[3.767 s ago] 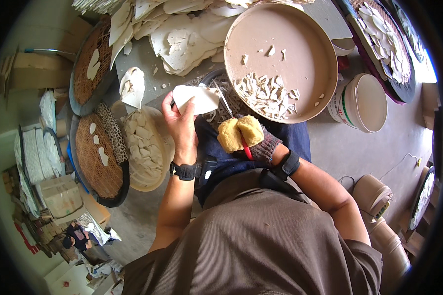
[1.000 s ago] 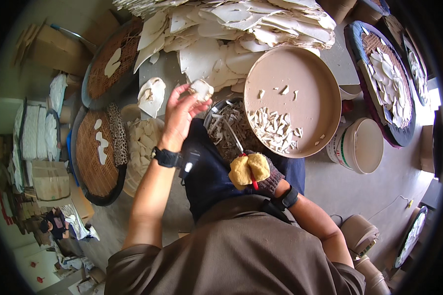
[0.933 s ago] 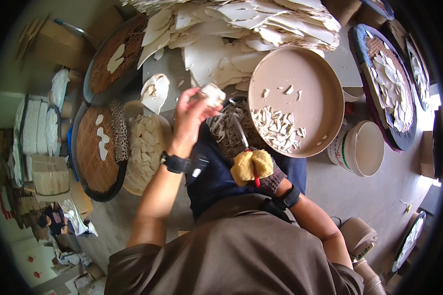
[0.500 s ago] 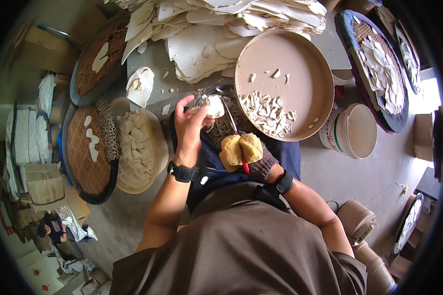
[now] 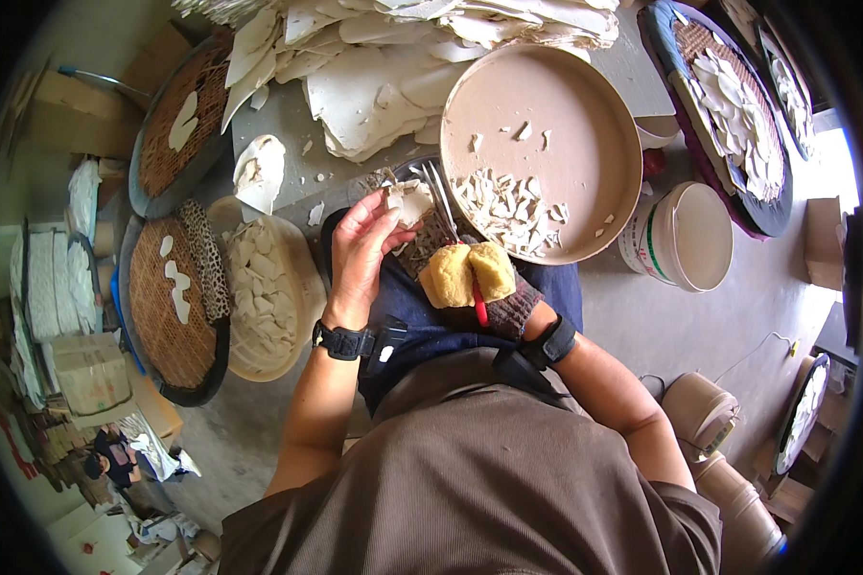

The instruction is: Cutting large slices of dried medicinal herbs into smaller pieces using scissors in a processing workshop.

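Between the fingers and thumb of my left hand [image 5: 360, 244] is a cream-white flat piece [image 5: 409, 203] with a ragged edge. My right hand [image 5: 518, 307], in a dark knitted glove, is closed on scissors [image 5: 480, 305] with red handles. Yellow foam padding [image 5: 468, 274] wraps the handles and hides most of the fingers. The blades point away from me, slightly parted, just right of the piece. Below them, a dark container [image 5: 417, 251] on my lap holds small scraps. A round beige tray [image 5: 633, 172] with many cut slivers lies right of the blades.
A tall stack of cream-white sheets [image 5: 364, 105] lies on the table ahead, with a loose piece [image 5: 259, 172] to its left. A translucent tub [image 5: 312, 287] of pieces stands left, beside woven trays [image 5: 168, 316]. On the right are a white bucket [image 5: 686, 235] and another loaded tray [image 5: 738, 125].
The piece in my left hand has turned and shows a flatter, more angular face. The scissor blades now sit closer together, to the right of it. The whole view has shifted slightly.
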